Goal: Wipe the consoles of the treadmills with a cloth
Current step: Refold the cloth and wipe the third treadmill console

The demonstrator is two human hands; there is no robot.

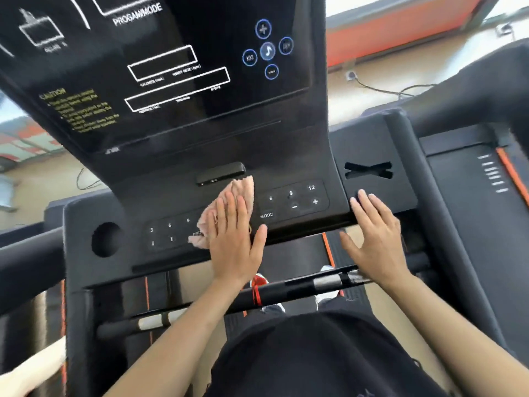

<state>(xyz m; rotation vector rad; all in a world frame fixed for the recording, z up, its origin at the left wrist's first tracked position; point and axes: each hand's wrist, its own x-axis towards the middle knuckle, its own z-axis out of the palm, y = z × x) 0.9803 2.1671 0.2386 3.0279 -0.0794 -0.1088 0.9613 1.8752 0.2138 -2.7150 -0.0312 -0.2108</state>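
Setting: gym floor, treadmill console point(286, 156)
Left hand point(234, 242): fingers flat, pressing cloth point(240, 190) mid-wipe
Right hand point(375, 239): fingers spread, empty
Next: probably sweep across the keypad point(294, 197)

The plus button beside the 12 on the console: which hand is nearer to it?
Right. The right hand rests flat just right of the plus button; the left hand, pressing the cloth, lies farther left.

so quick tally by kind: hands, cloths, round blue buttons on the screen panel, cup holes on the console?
Hands: 2, left hand flat on the cloth, right hand flat on the console edge
Cloths: 1, pink cloth
Round blue buttons: 5, around the music button
Cup holes: 1, round hole
Total: 9
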